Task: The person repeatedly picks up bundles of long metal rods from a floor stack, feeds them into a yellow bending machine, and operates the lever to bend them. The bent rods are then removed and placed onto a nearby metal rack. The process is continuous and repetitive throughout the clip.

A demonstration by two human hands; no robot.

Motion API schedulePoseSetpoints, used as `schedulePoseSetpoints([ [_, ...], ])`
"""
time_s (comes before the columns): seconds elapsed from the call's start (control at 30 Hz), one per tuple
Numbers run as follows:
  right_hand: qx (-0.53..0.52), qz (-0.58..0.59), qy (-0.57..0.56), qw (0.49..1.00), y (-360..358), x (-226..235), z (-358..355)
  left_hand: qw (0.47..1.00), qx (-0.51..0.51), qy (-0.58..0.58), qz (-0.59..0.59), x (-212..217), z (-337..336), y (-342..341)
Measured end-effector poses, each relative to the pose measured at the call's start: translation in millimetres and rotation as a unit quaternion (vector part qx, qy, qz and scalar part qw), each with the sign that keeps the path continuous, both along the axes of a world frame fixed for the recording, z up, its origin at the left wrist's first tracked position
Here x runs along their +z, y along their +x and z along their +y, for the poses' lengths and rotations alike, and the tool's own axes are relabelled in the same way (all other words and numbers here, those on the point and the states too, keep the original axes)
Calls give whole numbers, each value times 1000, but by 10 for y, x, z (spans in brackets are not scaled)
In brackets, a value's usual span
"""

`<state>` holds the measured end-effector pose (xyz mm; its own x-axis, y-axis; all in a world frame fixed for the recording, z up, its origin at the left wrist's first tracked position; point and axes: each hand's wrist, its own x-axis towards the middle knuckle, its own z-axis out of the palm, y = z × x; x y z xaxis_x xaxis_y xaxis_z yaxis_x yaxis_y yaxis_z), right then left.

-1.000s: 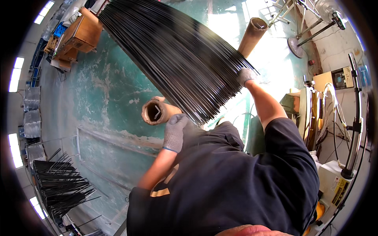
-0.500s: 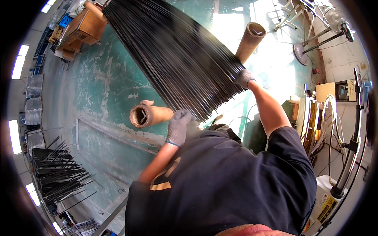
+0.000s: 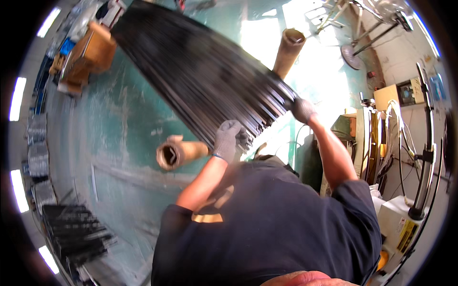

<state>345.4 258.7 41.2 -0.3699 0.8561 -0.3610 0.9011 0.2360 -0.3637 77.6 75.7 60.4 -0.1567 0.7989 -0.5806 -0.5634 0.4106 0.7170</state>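
Observation:
A wide layer of long, thin black strips (image 3: 191, 66) stretches from the far left toward me, blurred by motion. Its near ends lie just in front of my body. At the left corner of these ends, my left hand (image 3: 227, 139), in a grey glove, has its fingers curled around some strips. My right hand (image 3: 303, 110), gloved as well, is closed on the right edge of the layer; its fingertips are partly hidden. Brown cardboard tubes show on both sides under the strips: the left tube (image 3: 188, 151) near my left hand, the right tube (image 3: 287, 55) beyond my right hand.
A brown cabinet (image 3: 90, 55) stands at the far left. More black strips (image 3: 76, 231) are stacked at the lower left. On the right are a round-based stand (image 3: 352, 58), a bench with cables (image 3: 369, 138) and an upright metal pole (image 3: 427, 157). The floor (image 3: 129, 124) is worn green.
My left hand has shifted rightward along the near ends, and my right hand has come slightly nearer. The strips' near ends look more bunched together. The whole view has turned a little.

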Motion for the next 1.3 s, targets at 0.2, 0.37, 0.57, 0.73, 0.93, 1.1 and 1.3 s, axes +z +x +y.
schedulePoseSetpoints([
  [0.2, -121, -65, -40, 990, 702, 1041, -1621, 984, 73, 16, -163, -547, 729, -211],
  [0.37, -254, -160, -54, 952, 1481, 1387, -3532, 935, 90, 54, -339, -387, 1085, -309],
  [0.57, -378, -194, 102, 899, 1151, 985, -4695, 963, 17, 30, -267, -593, 662, 15],
  [0.73, -415, -189, 192, 869, 1380, 410, -5510, 983, -53, -1, -175, -348, 15, 88],
  [0.93, -563, -219, 208, 769, 2171, 172, -7069, 948, -81, 138, -276, 861, 221, 320],
  [1.1, -902, 132, 238, 334, 2773, -595, -8051, 911, -233, 197, -277, 1205, -305, 1396],
  [1.3, -519, 805, 286, -32, 2344, 68, -6866, 863, -390, 137, -290, 1120, -1199, 3086],
])
